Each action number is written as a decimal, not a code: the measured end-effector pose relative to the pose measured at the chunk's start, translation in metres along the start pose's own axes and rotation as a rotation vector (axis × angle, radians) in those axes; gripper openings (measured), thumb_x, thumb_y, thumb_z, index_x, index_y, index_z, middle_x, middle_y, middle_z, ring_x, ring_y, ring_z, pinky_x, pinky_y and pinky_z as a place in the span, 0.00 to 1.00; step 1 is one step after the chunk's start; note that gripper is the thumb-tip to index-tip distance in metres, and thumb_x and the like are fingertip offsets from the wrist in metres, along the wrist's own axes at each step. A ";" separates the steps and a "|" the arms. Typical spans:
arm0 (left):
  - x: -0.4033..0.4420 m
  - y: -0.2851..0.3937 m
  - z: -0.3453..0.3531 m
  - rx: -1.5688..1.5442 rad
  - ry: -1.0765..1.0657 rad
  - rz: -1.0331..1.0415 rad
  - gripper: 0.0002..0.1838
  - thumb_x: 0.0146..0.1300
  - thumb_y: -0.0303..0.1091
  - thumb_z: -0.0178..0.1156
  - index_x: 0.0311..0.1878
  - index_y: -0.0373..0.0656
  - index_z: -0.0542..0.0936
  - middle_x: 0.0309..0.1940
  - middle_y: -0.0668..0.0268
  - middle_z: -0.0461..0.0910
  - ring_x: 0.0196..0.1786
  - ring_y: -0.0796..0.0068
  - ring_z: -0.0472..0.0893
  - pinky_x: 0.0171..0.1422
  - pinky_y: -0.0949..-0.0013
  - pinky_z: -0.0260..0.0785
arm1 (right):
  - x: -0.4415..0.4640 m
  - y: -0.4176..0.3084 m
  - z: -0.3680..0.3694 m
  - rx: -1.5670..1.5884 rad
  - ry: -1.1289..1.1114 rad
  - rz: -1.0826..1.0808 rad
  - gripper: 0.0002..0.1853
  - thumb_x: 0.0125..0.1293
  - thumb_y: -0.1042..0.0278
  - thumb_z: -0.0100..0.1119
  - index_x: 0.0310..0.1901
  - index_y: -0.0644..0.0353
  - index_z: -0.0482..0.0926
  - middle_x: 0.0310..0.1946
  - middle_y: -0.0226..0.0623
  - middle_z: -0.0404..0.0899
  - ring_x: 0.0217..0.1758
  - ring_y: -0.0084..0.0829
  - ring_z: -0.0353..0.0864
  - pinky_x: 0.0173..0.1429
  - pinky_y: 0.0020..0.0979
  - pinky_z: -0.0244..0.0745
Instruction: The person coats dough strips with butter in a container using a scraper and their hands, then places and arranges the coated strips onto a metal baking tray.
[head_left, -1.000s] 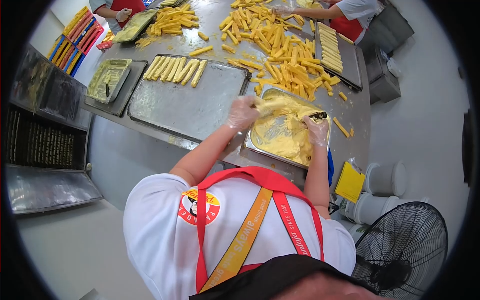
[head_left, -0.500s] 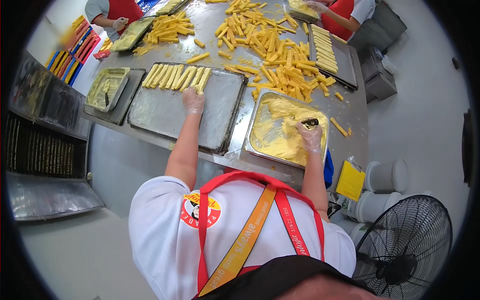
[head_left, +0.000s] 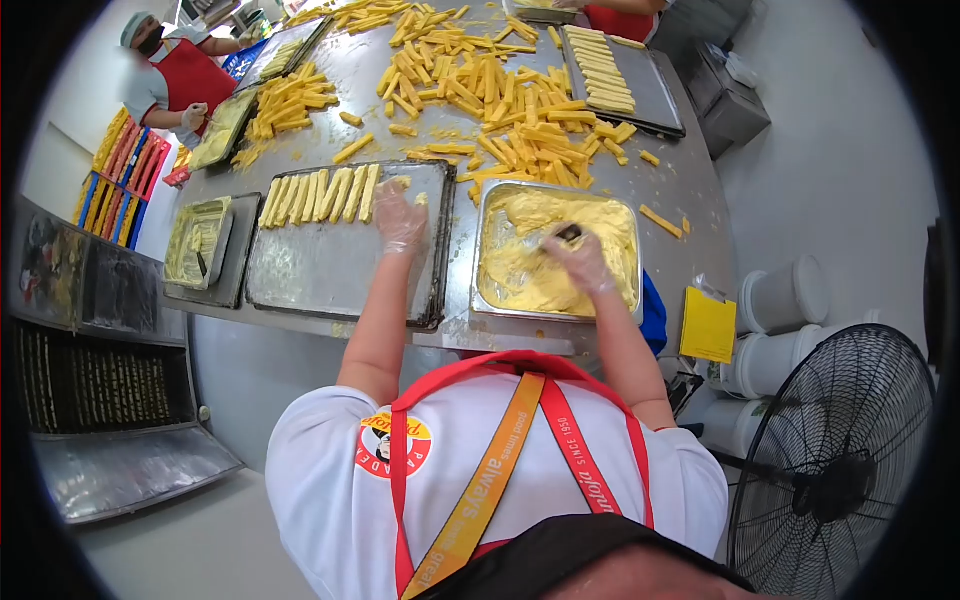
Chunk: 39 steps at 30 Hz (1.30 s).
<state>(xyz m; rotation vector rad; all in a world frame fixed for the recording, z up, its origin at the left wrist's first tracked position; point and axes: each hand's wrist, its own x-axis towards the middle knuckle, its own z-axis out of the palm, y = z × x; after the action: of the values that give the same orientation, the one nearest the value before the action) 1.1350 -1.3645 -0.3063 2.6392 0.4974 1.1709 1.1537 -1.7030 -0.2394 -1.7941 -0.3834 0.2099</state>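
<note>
My gloved left hand (head_left: 400, 216) is over the baking tray (head_left: 330, 262), just right of a row of coated yellow sticks (head_left: 318, 196). Its fingers look apart, with yellow cream on the tips, and no stick is clearly in them. In the steel pan (head_left: 478, 262), my gloved right hand (head_left: 584, 264) is closed round the dark handle of a spreader (head_left: 568, 233). Blur and the hand hide the spreader's blade. Thick yellow cream (head_left: 525, 210) covers the pan's bottom in uneven smears.
Loose yellow sticks (head_left: 520, 125) are heaped behind the pan. At left, a smaller cream pan (head_left: 196, 240) stands on another tray. A co-worker (head_left: 185, 85) stands far left; another co-worker's red apron (head_left: 622, 22) shows at the back. A black fan (head_left: 835, 480) is at right.
My left hand has come off the last stick of the row and moved slightly right. My right hand has shifted left within the pan with the spreader. The view has tilted.
</note>
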 end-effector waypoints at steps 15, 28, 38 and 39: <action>0.093 0.135 0.082 -0.234 -0.417 0.487 0.22 0.52 0.34 0.61 0.53 0.44 0.76 0.43 0.53 0.79 0.50 0.52 0.77 0.55 0.54 0.70 | 0.042 0.021 -0.043 -0.193 0.204 0.165 0.14 0.57 0.61 0.63 0.36 0.65 0.81 0.33 0.44 0.83 0.37 0.38 0.82 0.45 0.34 0.75; 0.126 0.177 0.166 0.084 -0.716 0.582 0.12 0.63 0.31 0.50 0.47 0.46 0.78 0.36 0.58 0.82 0.41 0.57 0.82 0.48 0.59 0.75 | 0.047 0.022 -0.053 -0.298 0.201 0.130 0.10 0.57 0.63 0.64 0.36 0.60 0.81 0.35 0.47 0.81 0.41 0.44 0.81 0.46 0.37 0.75; 0.095 0.143 0.099 -0.639 -0.355 0.373 0.15 0.56 0.33 0.60 0.47 0.46 0.81 0.34 0.53 0.80 0.40 0.52 0.81 0.44 0.55 0.72 | 0.054 0.019 -0.056 -0.333 -0.013 0.070 0.10 0.58 0.63 0.63 0.36 0.59 0.79 0.34 0.46 0.79 0.39 0.45 0.79 0.46 0.38 0.75; 0.085 0.137 0.090 -0.631 -0.370 0.325 0.15 0.56 0.33 0.60 0.47 0.46 0.81 0.34 0.53 0.81 0.39 0.52 0.81 0.43 0.56 0.72 | 0.057 0.020 -0.061 -0.452 0.057 0.032 0.10 0.58 0.63 0.63 0.36 0.59 0.79 0.33 0.46 0.79 0.38 0.44 0.79 0.45 0.38 0.75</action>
<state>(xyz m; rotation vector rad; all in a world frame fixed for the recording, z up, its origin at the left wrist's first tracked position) 1.2853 -1.4630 -0.2637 2.3190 -0.3309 0.7107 1.2302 -1.7421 -0.2395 -2.2466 -0.3820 0.0975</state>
